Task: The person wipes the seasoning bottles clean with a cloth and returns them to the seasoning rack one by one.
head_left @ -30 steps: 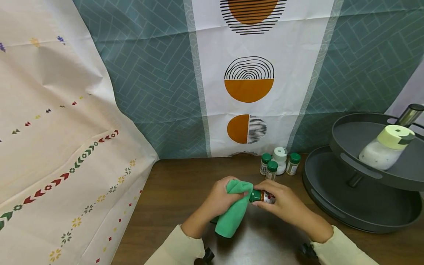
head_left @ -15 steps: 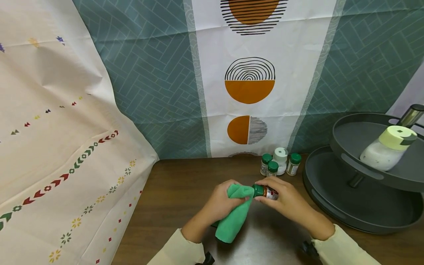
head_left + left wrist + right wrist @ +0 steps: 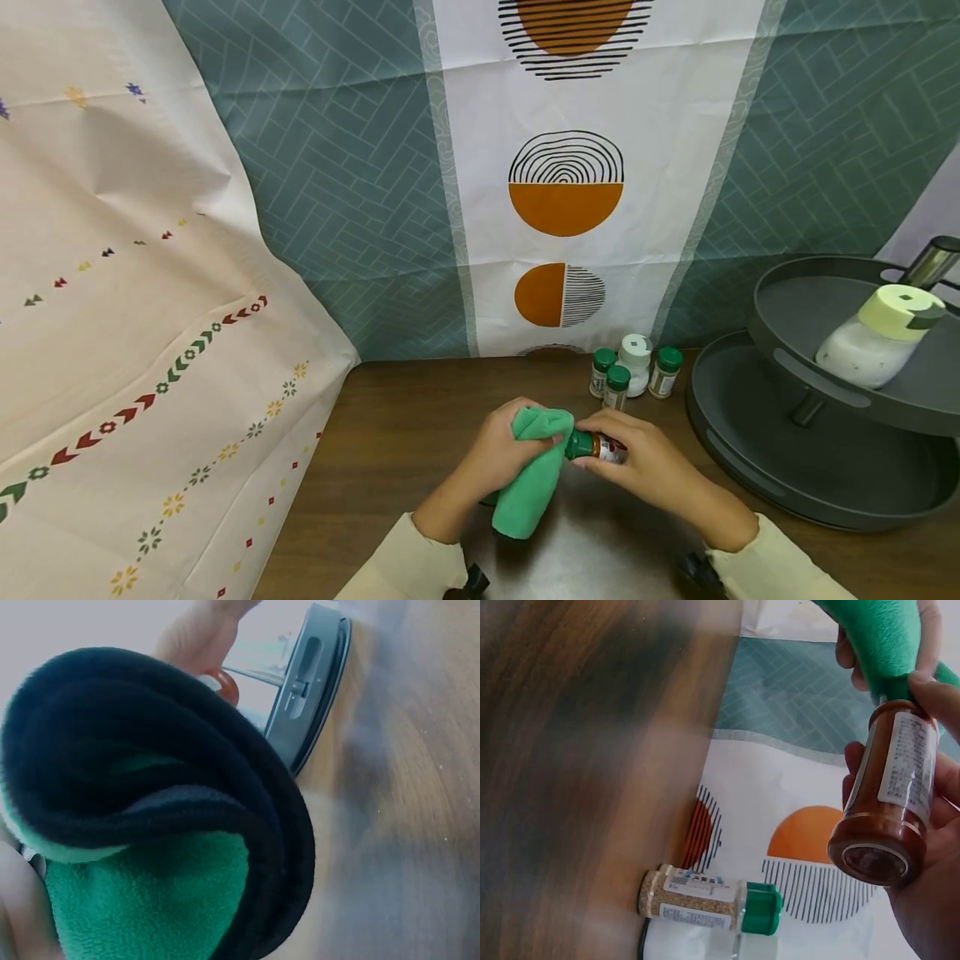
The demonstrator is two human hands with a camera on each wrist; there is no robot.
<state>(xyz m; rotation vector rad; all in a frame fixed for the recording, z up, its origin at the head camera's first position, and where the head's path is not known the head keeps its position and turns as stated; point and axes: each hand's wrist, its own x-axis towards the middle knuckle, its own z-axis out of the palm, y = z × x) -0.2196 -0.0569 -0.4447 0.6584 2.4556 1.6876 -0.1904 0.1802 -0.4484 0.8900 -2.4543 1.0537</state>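
Note:
My left hand [image 3: 501, 450] grips a folded green cloth [image 3: 528, 498], whose dark-edged, rolled end [image 3: 277, 847] fills much of the left wrist view. In my right hand [image 3: 651, 467] is a spice jar [image 3: 889, 780] with reddish-brown contents, a white label and a green cap [image 3: 579, 444]. It lies tilted nearly sideways, its base towards the right wrist camera. The cloth touches the cap end, and part of the cap is hidden by cloth and fingers. Both hands are above the table.
Behind the hands stand several small green-capped jars [image 3: 617, 385] around a white-capped white jar [image 3: 635, 362]. A dark two-tier round tray [image 3: 817, 492] is at the right, with a yellow-lidded jar [image 3: 877, 333] on its upper tier. A patterned cloth [image 3: 187, 333] hangs at the left.
The jar and the cloth shifted slightly up and right by half a second ago, then came back down and left. Both hands have kept their hold.

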